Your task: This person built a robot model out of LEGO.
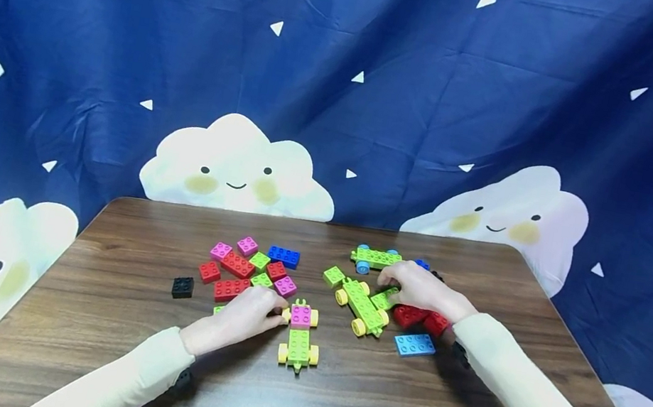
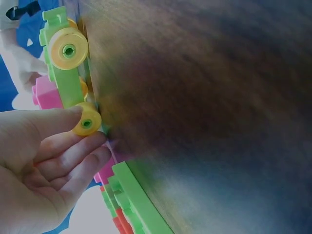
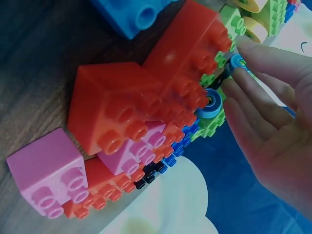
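My left hand (image 1: 245,316) pinches a front yellow wheel (image 2: 87,119) of a light green toy car base (image 1: 298,349) between thumb and fingers. A pink brick (image 1: 300,316) sits on that base near its front end. My right hand (image 1: 419,287) reaches over the right-hand pile, its fingers loosely extended beside a green brick (image 1: 383,297); whether they touch it I cannot tell. In the right wrist view, the hand (image 3: 278,102) shows no brick in its fingers. Just left of it stands a second green car base (image 1: 362,307) with yellow wheels.
A green base with blue wheels (image 1: 378,259) stands at the back. Red bricks (image 1: 410,316) and a light blue plate (image 1: 414,345) lie by the right wrist. Loose red, pink, green and blue bricks lie left of centre, near a black brick (image 1: 183,287).
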A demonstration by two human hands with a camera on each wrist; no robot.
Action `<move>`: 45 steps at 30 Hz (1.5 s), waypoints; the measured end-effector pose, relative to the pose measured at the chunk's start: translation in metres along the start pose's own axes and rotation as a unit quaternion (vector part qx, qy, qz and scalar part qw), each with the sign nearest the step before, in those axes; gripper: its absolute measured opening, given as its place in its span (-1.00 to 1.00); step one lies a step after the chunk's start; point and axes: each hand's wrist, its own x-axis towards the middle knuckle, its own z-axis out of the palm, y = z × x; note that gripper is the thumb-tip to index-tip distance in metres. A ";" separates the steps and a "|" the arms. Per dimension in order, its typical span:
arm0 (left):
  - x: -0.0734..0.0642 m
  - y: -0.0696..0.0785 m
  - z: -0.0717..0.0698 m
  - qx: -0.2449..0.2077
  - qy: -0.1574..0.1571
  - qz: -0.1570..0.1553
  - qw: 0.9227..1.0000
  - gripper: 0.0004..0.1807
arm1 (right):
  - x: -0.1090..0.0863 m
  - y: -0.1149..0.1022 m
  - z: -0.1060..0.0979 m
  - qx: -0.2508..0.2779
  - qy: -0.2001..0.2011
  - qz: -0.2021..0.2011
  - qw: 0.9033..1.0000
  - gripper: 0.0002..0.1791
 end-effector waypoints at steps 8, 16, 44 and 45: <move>0.000 0.000 0.000 0.001 0.003 0.006 1.000 -0.92 | 0.006 0.002 0.005 -0.025 -0.022 -0.016 0.999 -0.69; -0.001 0.001 -0.001 0.005 0.008 0.009 1.000 -0.91 | 0.008 0.002 0.008 -0.054 -0.028 -0.015 0.998 -0.72; -0.001 0.000 0.000 -0.001 0.009 0.002 1.000 -0.91 | -0.003 -0.013 -0.021 -0.111 0.042 -0.047 0.992 -0.64; -0.001 0.000 0.000 -0.002 0.009 0.003 1.000 -0.91 | -0.003 -0.015 -0.022 -0.110 0.043 -0.050 0.992 -0.64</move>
